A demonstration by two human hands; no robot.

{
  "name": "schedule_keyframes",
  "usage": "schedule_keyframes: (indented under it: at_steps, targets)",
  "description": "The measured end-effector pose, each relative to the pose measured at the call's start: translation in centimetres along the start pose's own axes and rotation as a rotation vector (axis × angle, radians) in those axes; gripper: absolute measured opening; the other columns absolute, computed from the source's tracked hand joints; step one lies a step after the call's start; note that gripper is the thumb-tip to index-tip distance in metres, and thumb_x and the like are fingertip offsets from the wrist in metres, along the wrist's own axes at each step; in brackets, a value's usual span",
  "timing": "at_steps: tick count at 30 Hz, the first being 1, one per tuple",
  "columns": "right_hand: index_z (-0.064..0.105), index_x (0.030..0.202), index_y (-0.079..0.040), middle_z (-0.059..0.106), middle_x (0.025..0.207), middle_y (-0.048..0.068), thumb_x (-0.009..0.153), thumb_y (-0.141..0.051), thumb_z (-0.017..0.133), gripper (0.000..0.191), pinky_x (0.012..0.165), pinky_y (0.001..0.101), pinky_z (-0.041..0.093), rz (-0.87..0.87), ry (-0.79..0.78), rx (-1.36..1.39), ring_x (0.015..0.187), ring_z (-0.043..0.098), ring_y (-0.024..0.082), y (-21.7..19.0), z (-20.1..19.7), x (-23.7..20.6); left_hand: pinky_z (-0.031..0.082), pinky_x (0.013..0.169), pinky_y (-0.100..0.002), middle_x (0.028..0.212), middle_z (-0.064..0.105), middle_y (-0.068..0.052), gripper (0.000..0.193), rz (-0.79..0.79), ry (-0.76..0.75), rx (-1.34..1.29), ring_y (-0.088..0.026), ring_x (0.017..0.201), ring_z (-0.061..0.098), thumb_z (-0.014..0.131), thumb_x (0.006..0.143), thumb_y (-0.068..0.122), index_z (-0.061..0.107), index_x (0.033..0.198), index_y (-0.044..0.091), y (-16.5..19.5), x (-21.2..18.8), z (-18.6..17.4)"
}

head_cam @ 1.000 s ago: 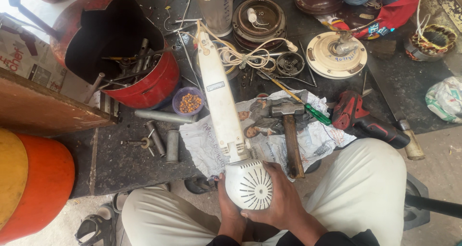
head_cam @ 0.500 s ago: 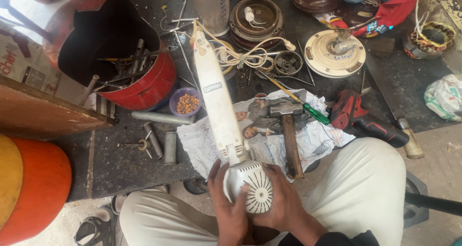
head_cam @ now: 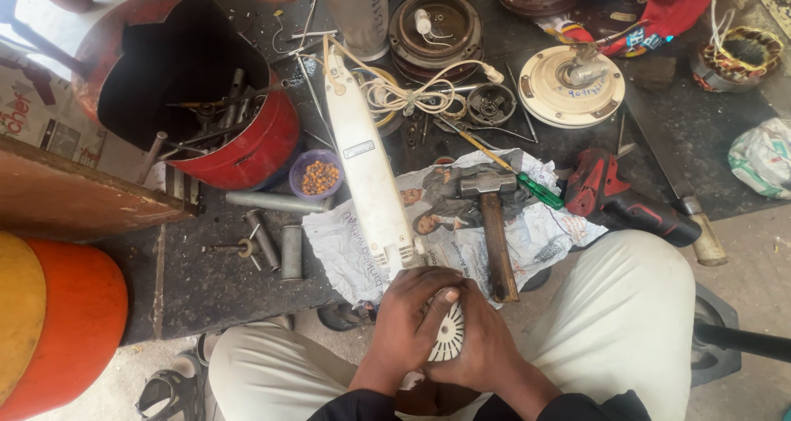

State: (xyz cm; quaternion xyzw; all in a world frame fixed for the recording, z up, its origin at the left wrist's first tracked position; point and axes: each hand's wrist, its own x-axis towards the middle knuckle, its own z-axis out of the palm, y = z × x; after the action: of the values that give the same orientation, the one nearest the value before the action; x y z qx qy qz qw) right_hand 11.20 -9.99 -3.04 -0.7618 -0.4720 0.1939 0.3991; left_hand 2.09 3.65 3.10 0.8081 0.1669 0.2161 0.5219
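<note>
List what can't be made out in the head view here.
- White round vented cap: mostly covered by left hand and right hand.
- Red bucket contents: lost in shadow.
- Orange drum: cut by left edge.
- Red cloth: cut by top edge.

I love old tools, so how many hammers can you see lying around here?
1. The hammer lies on the crumpled newspaper just beyond the hands, head pointing away, wooden handle toward the person. Others may be hidden in the red bucket.

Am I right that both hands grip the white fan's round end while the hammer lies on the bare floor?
Not quite. The head view shows the hammer lying on crumpled newspaper, not bare floor. Both the left hand and right hand do grip the white fan at its round end.
</note>
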Motion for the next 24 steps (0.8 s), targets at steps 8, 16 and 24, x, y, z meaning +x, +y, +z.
schedule_keyframes:
  at_steps: [8,16,24]
  targets:
    - [0.033,0.139,0.001,0.055,0.129,0.023,0.051,-0.027,0.096,0.112,0.094,0.0463,0.051,0.099,-0.058,0.142,0.119,0.060,0.042,-2.0,-1.2,0.5,0.052,0.090,-0.043,0.107,0.077,-0.014,0.023,-0.051,0.086,0.075,-0.035,0.099,0.068,0.068,0.094,0.022,0.076,0.107,0.005,-0.1,-0.2,0.7]
    - [0.049,0.137,-0.003,0.056,0.142,0.018,0.062,-0.020,0.093,0.088,0.108,0.0431,0.041,0.150,-0.120,0.227,0.132,0.054,0.032,-2.0,-5.0,1.0,0.051,0.087,-0.043,0.106,0.076,-0.014,0.023,-0.048,0.088,0.107,-0.035,0.098,0.067,0.066,0.096,0.022,0.075,0.107,0.003,-0.4,-0.4,1.3]
    - [0.061,0.127,0.002,0.068,0.128,0.017,0.079,-0.005,0.075,0.050,0.105,0.0402,0.050,0.319,0.128,0.809,0.121,0.062,0.026,-4.8,-7.7,2.2,0.051,0.085,-0.043,0.103,0.075,-0.014,0.019,-0.011,0.118,0.110,-0.036,0.095,0.066,0.067,0.095,0.018,0.074,0.104,0.003,-0.6,-1.0,1.8]
